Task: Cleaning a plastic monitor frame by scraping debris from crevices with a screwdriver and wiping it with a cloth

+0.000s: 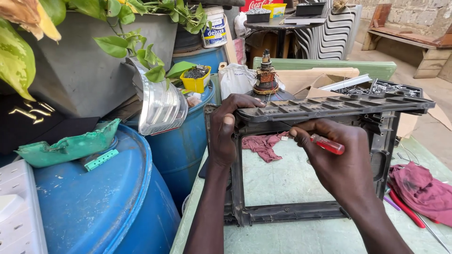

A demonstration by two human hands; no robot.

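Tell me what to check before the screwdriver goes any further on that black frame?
1. Left hand steadying the black plastic frame: ok.
2. Right hand gripping the red-handled screwdriver: ok.
3. Screwdriver tip seated in a screw: cannot tell, tip hidden under the frame's top bar.
4. Frame resting flat on the green table: ok.
5. Maroon rag clear of the tip: ok, it lies apart inside the frame opening.

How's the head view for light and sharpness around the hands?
Head view: even, soft daylight without hard shadows; left hand and right hand with the red-handled screwdriver are sharp on the dark grey plastic frame; glare only on the shiny ribbed metal reflector.
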